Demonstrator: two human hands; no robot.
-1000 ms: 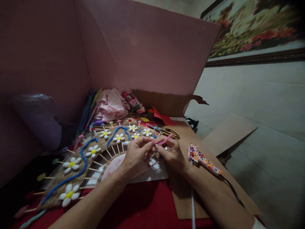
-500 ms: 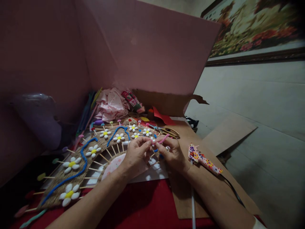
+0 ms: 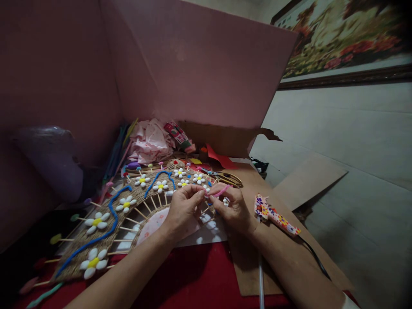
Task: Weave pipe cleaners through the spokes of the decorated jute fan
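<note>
A pink pipe cleaner point(image 3: 222, 192) is pinched between my two hands, its free end sticking out to the right. My left hand point(image 3: 186, 205) grips one end between thumb and forefinger. Close beside it, my right hand point(image 3: 232, 209) holds the pipe cleaner with fingers curled. Both hands are above a woven twine fan shape point(image 3: 138, 201) with wooden sticks. White flowers with yellow centres point(image 3: 97, 222) and a wavy blue pipe cleaner point(image 3: 113, 210) decorate it. Its right part is hidden behind my hands.
A flower-patterned glue gun point(image 3: 275, 215) with a glue stick point(image 3: 261, 274) lies on brown cardboard point(image 3: 251, 253) at right. Scissors point(image 3: 230, 179) rest behind my right hand. Crumpled pink cloth point(image 3: 151, 141) and red paper point(image 3: 220, 156) sit at the back, before a pink panel point(image 3: 199, 77).
The free end of the pink pipe cleaner has shifted slightly to the right and down. My hands stay in nearly the same place.
</note>
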